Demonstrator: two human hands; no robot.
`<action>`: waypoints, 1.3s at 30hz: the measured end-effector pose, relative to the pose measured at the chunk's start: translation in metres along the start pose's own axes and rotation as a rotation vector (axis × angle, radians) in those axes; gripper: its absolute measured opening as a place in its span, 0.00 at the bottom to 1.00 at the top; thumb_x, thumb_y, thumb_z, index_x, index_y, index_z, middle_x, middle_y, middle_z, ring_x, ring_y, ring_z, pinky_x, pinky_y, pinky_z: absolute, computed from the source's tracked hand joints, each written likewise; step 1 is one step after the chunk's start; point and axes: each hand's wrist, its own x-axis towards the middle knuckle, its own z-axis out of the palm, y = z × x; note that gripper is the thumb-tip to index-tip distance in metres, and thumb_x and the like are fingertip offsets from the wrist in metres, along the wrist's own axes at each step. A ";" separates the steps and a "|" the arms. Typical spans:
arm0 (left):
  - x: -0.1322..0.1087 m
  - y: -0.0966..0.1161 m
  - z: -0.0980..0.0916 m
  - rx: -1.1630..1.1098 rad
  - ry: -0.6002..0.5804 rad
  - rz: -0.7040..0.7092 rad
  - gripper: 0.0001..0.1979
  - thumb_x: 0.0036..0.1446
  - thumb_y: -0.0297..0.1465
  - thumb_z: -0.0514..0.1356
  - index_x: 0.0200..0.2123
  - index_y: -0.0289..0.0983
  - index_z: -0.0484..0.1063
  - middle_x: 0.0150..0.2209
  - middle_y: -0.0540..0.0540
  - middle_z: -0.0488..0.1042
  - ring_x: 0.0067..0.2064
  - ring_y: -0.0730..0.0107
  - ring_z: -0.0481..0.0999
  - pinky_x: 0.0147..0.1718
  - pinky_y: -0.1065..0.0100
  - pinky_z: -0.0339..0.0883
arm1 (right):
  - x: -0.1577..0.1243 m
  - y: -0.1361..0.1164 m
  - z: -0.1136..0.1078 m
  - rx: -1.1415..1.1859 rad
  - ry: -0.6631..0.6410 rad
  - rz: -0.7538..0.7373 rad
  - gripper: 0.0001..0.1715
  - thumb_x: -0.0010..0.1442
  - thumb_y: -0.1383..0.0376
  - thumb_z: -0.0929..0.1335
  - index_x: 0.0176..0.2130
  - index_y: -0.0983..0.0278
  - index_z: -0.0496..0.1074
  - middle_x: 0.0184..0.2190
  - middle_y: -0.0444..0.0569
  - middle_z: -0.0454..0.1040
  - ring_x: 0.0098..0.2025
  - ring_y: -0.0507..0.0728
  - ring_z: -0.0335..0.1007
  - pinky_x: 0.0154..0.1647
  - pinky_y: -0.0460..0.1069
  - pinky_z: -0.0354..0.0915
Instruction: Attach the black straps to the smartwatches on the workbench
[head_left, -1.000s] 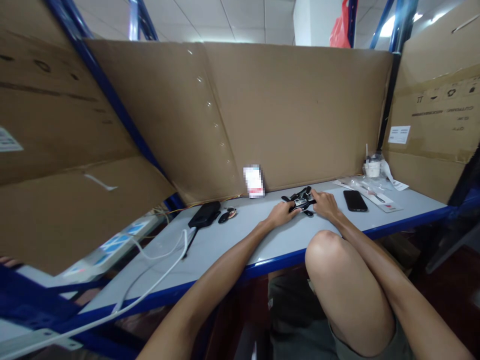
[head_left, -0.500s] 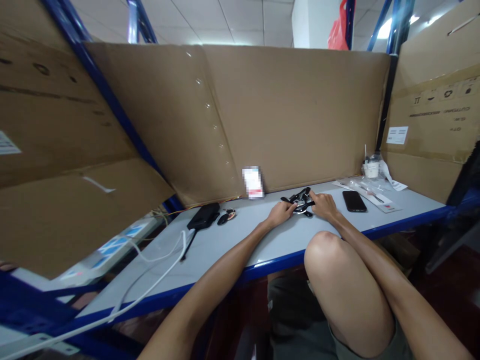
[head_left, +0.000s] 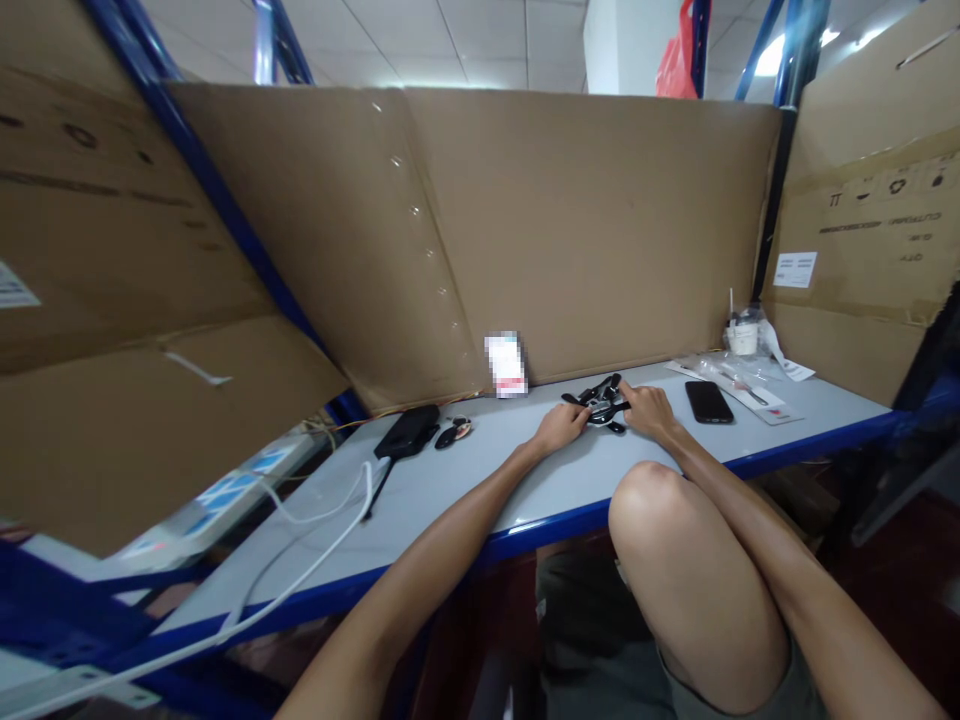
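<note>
On the grey table, a black and silver object (head_left: 602,411) with several dark arms sticking out lies between my two hands. Its exact kind is too small to make out. My left hand (head_left: 562,427) holds its left side with closed fingers. From the right, my right hand (head_left: 648,408) grips the dark parts there, with the index finger along the upper end. The fingers hide some of the object. A black smartphone (head_left: 709,402) lies flat just right of my right hand.
A blurred white card (head_left: 507,365) leans on the cardboard back wall (head_left: 600,230). Further left are a black case (head_left: 407,432), a key bunch (head_left: 452,433) and a white cable (head_left: 369,485). A plastic cup (head_left: 742,335) and clear packaging (head_left: 739,388) sit at the right.
My left hand's fingertips have shifted slightly at the object's left side. The rest stays as it was.
</note>
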 end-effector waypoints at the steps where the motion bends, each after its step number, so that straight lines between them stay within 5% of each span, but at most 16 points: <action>1: 0.000 0.000 -0.001 -0.001 -0.002 0.002 0.24 0.69 0.38 0.47 0.25 0.38 0.74 0.26 0.45 0.75 0.31 0.63 0.73 0.35 0.66 0.60 | 0.000 0.000 0.000 -0.003 -0.003 0.003 0.28 0.61 0.69 0.65 0.60 0.62 0.69 0.46 0.57 0.83 0.49 0.64 0.79 0.46 0.51 0.63; 9: -0.007 0.002 -0.006 0.014 -0.058 0.065 0.09 0.58 0.32 0.56 0.28 0.38 0.73 0.26 0.50 0.72 0.30 0.67 0.69 0.30 0.68 0.54 | -0.001 0.000 -0.002 -0.016 -0.004 0.034 0.27 0.61 0.70 0.65 0.59 0.62 0.70 0.47 0.57 0.82 0.50 0.64 0.78 0.46 0.51 0.63; 15: -0.006 0.000 -0.001 0.061 0.035 0.056 0.06 0.60 0.34 0.61 0.33 0.38 0.74 0.30 0.48 0.75 0.33 0.65 0.72 0.32 0.67 0.54 | -0.002 0.000 -0.003 0.028 0.012 0.042 0.26 0.62 0.72 0.64 0.58 0.63 0.70 0.49 0.56 0.81 0.51 0.63 0.77 0.46 0.50 0.62; 20: -0.005 0.000 -0.002 0.036 0.110 0.042 0.07 0.63 0.36 0.62 0.38 0.38 0.76 0.32 0.46 0.78 0.34 0.64 0.74 0.33 0.68 0.57 | -0.003 0.000 -0.007 0.052 0.028 0.077 0.23 0.64 0.71 0.63 0.57 0.63 0.71 0.51 0.57 0.80 0.52 0.63 0.76 0.47 0.51 0.63; 31: -0.007 -0.001 -0.004 0.087 0.061 0.062 0.20 0.71 0.41 0.53 0.39 0.39 0.81 0.36 0.42 0.82 0.38 0.60 0.79 0.35 0.67 0.60 | -0.002 0.000 -0.006 0.045 0.071 0.092 0.24 0.64 0.71 0.64 0.58 0.65 0.70 0.56 0.59 0.75 0.57 0.63 0.70 0.51 0.52 0.65; 39: -0.005 0.000 0.001 0.068 0.064 0.046 0.19 0.71 0.40 0.50 0.42 0.39 0.79 0.33 0.43 0.80 0.37 0.60 0.77 0.35 0.67 0.60 | -0.001 -0.001 -0.003 0.059 0.102 0.126 0.25 0.65 0.70 0.63 0.60 0.64 0.67 0.57 0.59 0.74 0.55 0.63 0.72 0.49 0.52 0.66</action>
